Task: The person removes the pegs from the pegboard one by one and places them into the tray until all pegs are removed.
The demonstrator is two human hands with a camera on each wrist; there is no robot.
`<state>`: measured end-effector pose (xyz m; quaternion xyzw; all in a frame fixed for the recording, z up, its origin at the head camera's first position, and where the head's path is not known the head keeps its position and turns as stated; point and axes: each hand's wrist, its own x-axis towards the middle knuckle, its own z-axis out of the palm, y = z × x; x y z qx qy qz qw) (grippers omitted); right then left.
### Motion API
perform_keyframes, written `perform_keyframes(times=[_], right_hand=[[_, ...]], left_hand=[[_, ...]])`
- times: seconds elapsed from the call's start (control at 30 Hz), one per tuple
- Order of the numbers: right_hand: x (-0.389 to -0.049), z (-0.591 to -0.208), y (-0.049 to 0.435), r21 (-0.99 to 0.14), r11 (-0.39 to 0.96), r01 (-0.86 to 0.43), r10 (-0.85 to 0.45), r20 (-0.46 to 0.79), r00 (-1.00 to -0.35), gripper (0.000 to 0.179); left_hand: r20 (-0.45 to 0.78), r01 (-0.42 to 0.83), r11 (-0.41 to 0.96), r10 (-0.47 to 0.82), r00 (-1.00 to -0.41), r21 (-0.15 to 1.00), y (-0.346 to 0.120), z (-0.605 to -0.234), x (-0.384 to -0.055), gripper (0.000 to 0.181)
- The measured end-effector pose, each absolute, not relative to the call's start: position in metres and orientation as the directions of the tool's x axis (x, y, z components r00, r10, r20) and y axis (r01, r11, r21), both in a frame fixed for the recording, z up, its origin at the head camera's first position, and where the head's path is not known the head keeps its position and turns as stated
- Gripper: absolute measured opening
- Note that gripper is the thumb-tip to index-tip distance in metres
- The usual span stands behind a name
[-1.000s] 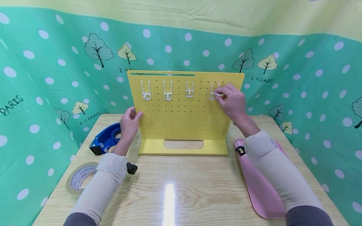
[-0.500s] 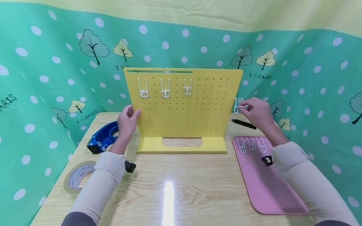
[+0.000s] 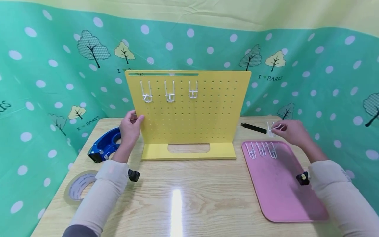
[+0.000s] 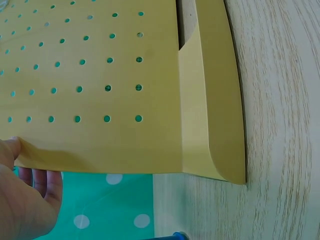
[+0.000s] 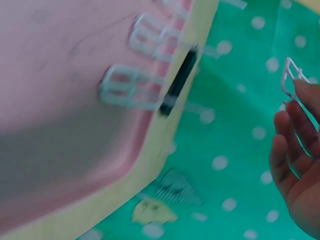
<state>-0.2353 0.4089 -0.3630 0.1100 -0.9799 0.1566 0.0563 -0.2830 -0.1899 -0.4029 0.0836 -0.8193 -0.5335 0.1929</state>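
Note:
The yellow pegboard (image 3: 189, 125) stands upright on its base, with three white wire hooks (image 3: 170, 95) hanging in its upper rows. At its left edge my left hand (image 3: 130, 127) grips the board, thumb on the front and fingers behind, as the left wrist view also shows. Away to the right, my right hand (image 3: 291, 132) pinches another white wire hook (image 3: 270, 130) between thumb and fingers. It is held above the far end of the pink tray (image 3: 284, 191). Three more white hooks (image 3: 262, 149) lie side by side at that tray's far end.
A black marker-like stick (image 3: 253, 128) lies on the table behind the tray. On the left are a blue tape dispenser (image 3: 105, 144) and a roll of clear tape (image 3: 78, 187), partly behind my left forearm. A patterned green curtain (image 3: 213, 49) hangs behind the table.
My right hand has moved off the pegboard, rightward and down to above the tray, carrying the hook from the board's right side. The left hand keeps its grip on the board's edge.

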Motion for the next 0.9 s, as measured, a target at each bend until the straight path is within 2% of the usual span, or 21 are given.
perform_keyframes(times=[0.23,0.43,0.57,0.9], right_hand=[[-0.231,-0.387,0.448,-0.31,0.93,-0.198,-0.197,0.034,-0.98,0.013],[-0.227,-0.413,0.472,-0.308,0.941,-0.142,-0.177,-0.087,-0.98,0.012],[-0.226,-0.428,0.476,-0.32,0.938,-0.134,-0.178,-0.112,-0.978,0.009],[-0.227,-0.441,0.481,-0.323,0.942,-0.092,-0.156,-0.177,-0.972,0.016]], left_hand=[[0.209,0.051,0.424,-0.336,-0.918,0.904,-0.192,-0.406,-0.283,0.041],[0.21,0.049,0.424,-0.34,-0.917,0.904,-0.192,-0.406,-0.284,0.041],[0.214,0.052,0.427,-0.342,-0.915,0.903,-0.192,-0.406,-0.284,0.04],[0.222,0.058,0.425,-0.346,-0.912,0.903,-0.19,-0.405,-0.286,0.039]])
